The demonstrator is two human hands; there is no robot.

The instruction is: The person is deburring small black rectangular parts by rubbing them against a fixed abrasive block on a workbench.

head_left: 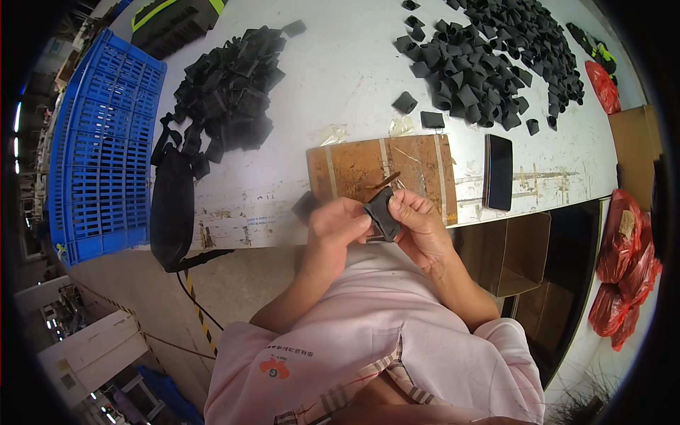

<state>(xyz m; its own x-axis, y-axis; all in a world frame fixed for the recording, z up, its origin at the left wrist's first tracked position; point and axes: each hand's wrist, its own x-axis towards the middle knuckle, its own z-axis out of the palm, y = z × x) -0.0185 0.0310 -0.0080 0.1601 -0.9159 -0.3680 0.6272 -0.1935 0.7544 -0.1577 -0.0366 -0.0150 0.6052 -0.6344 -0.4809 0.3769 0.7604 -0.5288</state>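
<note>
Brown board point(347, 170), paler stripes. Table point(340, 85) around it white, scuffed brown. Left of board: blue crate point(106, 142), black heap point(234, 92). Beyond board, rightward: charcoal heap point(464, 78). Right of board: black phone point(498, 173), red bags point(623, 241). Near edge of board: dark grey piece point(381, 212); then pale pink shirt point(340, 333), beige plaid trim point(333, 399).

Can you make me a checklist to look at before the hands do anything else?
1. Right hand gripping the small black piece: ok.
2. Left hand at the piece's left edge: ok.
3. Slender brown thing just beyond the fingers, held or loose: cannot tell.
4. Phone lying apart from both hands: ok.
5. Left black pile separate from right black pile: ok.
6. All the loose black pieces gathered into piles: not ok, a few lie outside.
</note>
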